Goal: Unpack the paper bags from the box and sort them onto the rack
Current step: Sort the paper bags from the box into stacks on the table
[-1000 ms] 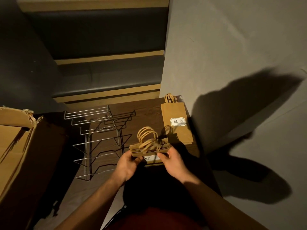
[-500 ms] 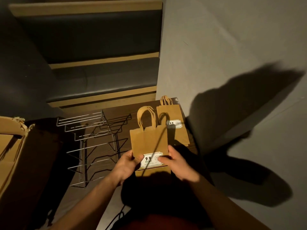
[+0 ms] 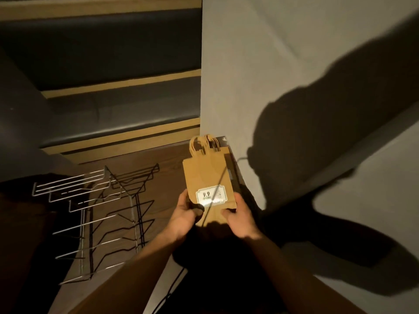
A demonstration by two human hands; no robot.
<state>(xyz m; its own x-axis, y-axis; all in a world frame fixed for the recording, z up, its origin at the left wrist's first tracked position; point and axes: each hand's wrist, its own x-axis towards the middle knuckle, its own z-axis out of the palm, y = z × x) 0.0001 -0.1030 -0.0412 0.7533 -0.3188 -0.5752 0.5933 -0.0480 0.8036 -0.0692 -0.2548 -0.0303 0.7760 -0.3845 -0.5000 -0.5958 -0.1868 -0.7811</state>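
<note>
1. While both hands work at lower centre of the frame, a flat brown paper bag (image 3: 207, 177) is held between them, its twisted handles (image 3: 199, 146) pointing toward the top of the frame.
2. Left hand (image 3: 184, 214) grips the bag's lower left edge, thumb curled over the front face beside the label.
3. Right hand (image 3: 239, 217) grips the lower right edge, thumb lying on the front below the label; fingers behind the bag are hidden.
4. White price label (image 3: 210, 195) sits on the bag's lower front and reads "9.9"; smaller print is illegible.
5. Further handles (image 3: 214, 141) show just behind the held bag at upper right of it; whether the two bags touch cannot be told.
6. Wire rack (image 3: 95, 211) stands at centre left on the dark wooden tabletop (image 3: 167, 168), apart from the bag; no bag lies on it.
7. Grey wall (image 3: 283, 64) fills the right of the frame, carrying a large shadow.
8. Box is not visible.
</note>
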